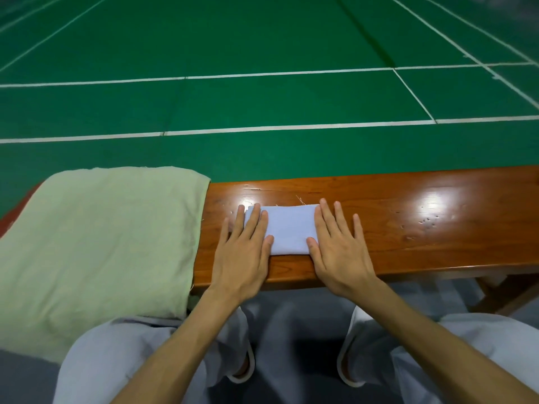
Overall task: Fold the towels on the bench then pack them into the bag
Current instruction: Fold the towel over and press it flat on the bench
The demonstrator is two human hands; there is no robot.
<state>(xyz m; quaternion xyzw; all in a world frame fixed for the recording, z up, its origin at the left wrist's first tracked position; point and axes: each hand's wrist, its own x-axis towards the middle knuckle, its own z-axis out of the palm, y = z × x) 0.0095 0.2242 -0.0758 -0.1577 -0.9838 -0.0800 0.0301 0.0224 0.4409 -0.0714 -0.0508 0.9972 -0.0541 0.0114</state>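
My left hand [244, 246] and right hand [339, 247] lie flat, fingers spread, one on each end of the towel [287, 230]. I judge this open grip is pressing the layers down so the creases set and the fold holds. The towel sits on the desk [408, 237] near my edge, a smooth pale lilac rectangle, just right of a large green cloth [102, 243].

One view only, worn on the person's head; it looks forward and down, close over the near edge of the wooden bench [408, 243]; its upper half takes in the green court floor [262, 39], farther off.
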